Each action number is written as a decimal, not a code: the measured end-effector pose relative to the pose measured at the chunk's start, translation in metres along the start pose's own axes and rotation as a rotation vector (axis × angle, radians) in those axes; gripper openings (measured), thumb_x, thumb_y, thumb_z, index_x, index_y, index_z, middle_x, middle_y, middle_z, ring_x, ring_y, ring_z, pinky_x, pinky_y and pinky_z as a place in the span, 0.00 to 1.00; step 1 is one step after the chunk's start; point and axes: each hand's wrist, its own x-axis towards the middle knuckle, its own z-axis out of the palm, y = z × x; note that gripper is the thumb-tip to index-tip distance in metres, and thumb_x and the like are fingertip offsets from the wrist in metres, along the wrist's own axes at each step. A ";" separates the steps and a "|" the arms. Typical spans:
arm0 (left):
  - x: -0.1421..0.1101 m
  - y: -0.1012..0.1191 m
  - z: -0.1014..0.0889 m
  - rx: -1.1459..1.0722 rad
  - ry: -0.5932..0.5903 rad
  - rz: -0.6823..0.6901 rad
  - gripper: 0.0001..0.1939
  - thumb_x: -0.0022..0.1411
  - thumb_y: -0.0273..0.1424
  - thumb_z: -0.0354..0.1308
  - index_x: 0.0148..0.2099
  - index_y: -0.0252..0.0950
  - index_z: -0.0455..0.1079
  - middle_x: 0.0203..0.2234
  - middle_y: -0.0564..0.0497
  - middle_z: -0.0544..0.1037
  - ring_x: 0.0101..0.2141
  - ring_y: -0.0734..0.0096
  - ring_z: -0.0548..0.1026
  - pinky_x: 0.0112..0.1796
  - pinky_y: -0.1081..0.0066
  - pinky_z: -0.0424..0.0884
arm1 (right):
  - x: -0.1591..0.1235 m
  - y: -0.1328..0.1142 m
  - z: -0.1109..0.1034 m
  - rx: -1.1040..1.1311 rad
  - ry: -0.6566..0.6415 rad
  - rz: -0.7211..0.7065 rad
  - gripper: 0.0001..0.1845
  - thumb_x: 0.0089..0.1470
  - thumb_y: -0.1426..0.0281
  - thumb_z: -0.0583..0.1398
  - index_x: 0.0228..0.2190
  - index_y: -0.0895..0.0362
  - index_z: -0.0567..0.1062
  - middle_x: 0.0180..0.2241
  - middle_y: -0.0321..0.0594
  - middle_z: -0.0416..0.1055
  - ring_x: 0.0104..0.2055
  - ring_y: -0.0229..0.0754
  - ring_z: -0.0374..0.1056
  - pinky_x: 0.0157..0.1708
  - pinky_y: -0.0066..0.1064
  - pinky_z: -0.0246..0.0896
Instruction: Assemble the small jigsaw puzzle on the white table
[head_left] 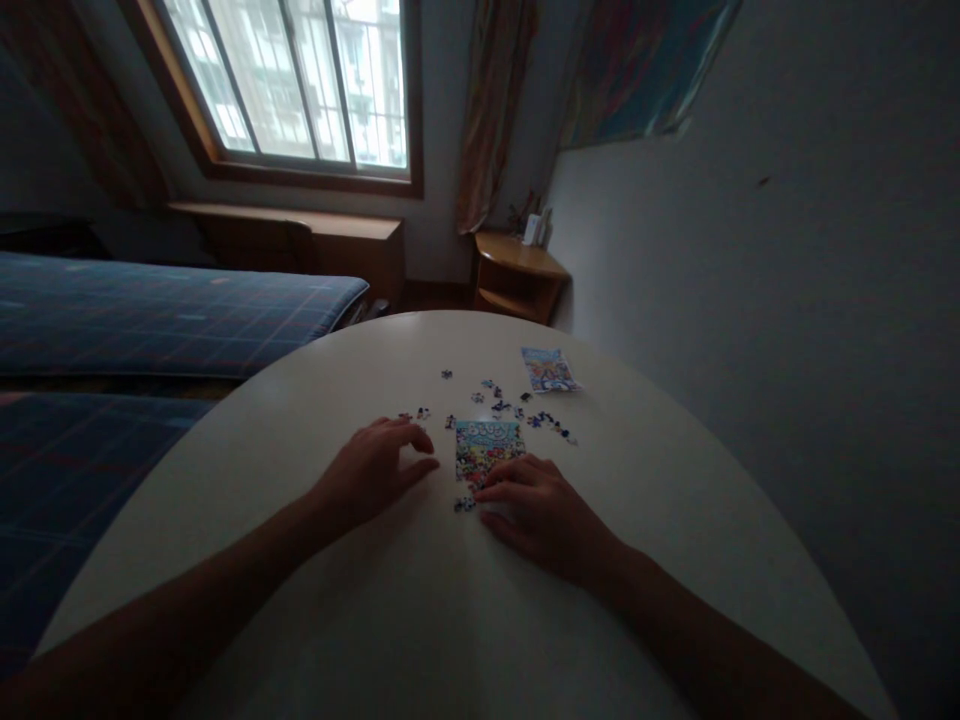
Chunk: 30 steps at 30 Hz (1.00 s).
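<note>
A partly assembled jigsaw puzzle (pixel 486 445) with a colourful print lies flat on the white round table (pixel 390 640). My right hand (pixel 540 510) rests over its lower right part, fingertips at the lower edge; whether a piece is under them is hidden. To the left of the puzzle, my left hand (pixel 381 465) lies on the table with thumb and forefinger apart and nothing between them. Small loose pieces (pixel 464 505) sit just below the puzzle, near my right fingertips. Several more loose puzzle pieces (pixel 501 406) are scattered beyond the puzzle.
A printed picture sheet (pixel 550 370) lies toward the table's far right. A bed with a blue plaid cover (pixel 165 310) stands at the left. A wooden corner cabinet (pixel 521 258) and a desk (pixel 352 228) are by the window. The wall (pixel 720 300) runs close along the right.
</note>
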 end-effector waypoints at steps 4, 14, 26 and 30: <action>0.013 -0.025 -0.007 0.182 0.184 -0.153 0.12 0.64 0.39 0.57 0.44 0.38 0.74 0.44 0.45 0.77 0.46 0.55 0.73 0.49 0.55 0.69 | 0.000 -0.001 -0.001 0.006 -0.007 -0.002 0.10 0.56 0.69 0.64 0.41 0.50 0.78 0.44 0.40 0.76 0.47 0.46 0.70 0.47 0.43 0.60; 0.025 -0.049 0.005 0.181 0.110 -0.166 0.14 0.66 0.36 0.51 0.43 0.40 0.78 0.45 0.46 0.78 0.48 0.53 0.72 0.51 0.53 0.68 | 0.002 0.006 -0.002 -0.032 0.038 0.028 0.08 0.56 0.69 0.63 0.40 0.50 0.78 0.44 0.41 0.76 0.47 0.45 0.70 0.47 0.43 0.60; 0.029 -0.054 0.013 0.138 0.144 -0.143 0.14 0.64 0.35 0.50 0.41 0.38 0.76 0.43 0.46 0.79 0.47 0.53 0.71 0.51 0.54 0.67 | 0.006 0.023 -0.013 -0.104 0.127 0.169 0.06 0.57 0.71 0.62 0.38 0.51 0.79 0.42 0.41 0.77 0.45 0.45 0.71 0.48 0.41 0.61; 0.031 -0.054 0.014 0.131 0.152 -0.122 0.13 0.65 0.35 0.50 0.41 0.39 0.75 0.40 0.47 0.80 0.46 0.55 0.72 0.50 0.56 0.68 | 0.005 0.043 -0.026 -0.199 0.147 0.361 0.10 0.57 0.70 0.60 0.40 0.53 0.79 0.43 0.43 0.77 0.47 0.48 0.70 0.49 0.43 0.62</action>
